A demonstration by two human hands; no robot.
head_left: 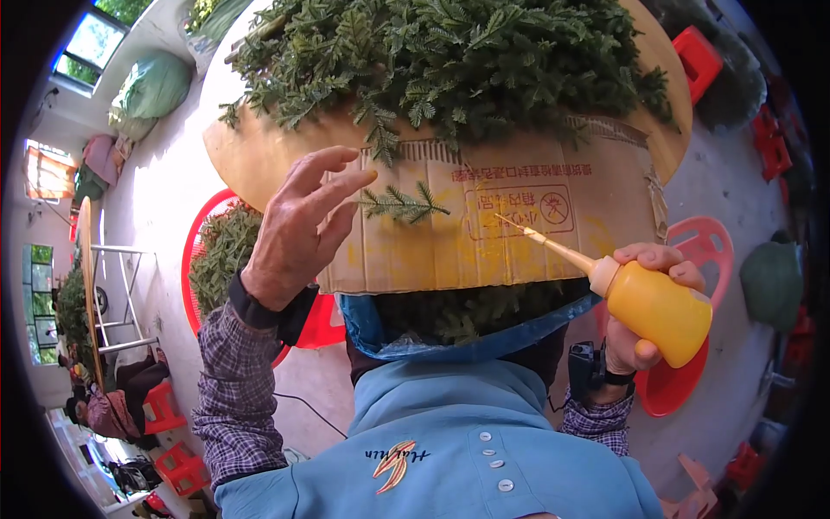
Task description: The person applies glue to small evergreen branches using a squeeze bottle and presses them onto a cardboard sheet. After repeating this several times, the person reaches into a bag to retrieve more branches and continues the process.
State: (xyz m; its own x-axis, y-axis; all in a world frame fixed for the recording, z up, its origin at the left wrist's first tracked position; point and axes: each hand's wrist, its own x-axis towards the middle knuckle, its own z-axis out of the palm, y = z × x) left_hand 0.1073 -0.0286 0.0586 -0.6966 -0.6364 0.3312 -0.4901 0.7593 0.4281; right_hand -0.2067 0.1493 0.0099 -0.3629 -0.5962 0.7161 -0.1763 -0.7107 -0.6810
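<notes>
My left hand (pixel 303 212) is raised over the left edge of a flattened cardboard sheet (pixel 389 259), its fingers apart. Just past the fingertips is a small green artificial fir sprig (pixel 402 205), with a narrow gap between it and my thumb. A yellow smear marks one fingertip. My right hand (pixel 657 268) grips a yellow squeeze bottle (pixel 659 311), tilted so its long thin nozzle (pixel 553 246) points up and left over the cardboard. Yellow stains, seemingly glue, spread across the cardboard.
A heap of fir sprigs (pixel 450 60) covers the round wooden table (pixel 259 160). More greenery lies in a blue plastic bag (pixel 467 346) at my lap and in a red basket (pixel 207 208) to the left. Red stools (pixel 181 467) and another person (pixel 112 411) are at far left.
</notes>
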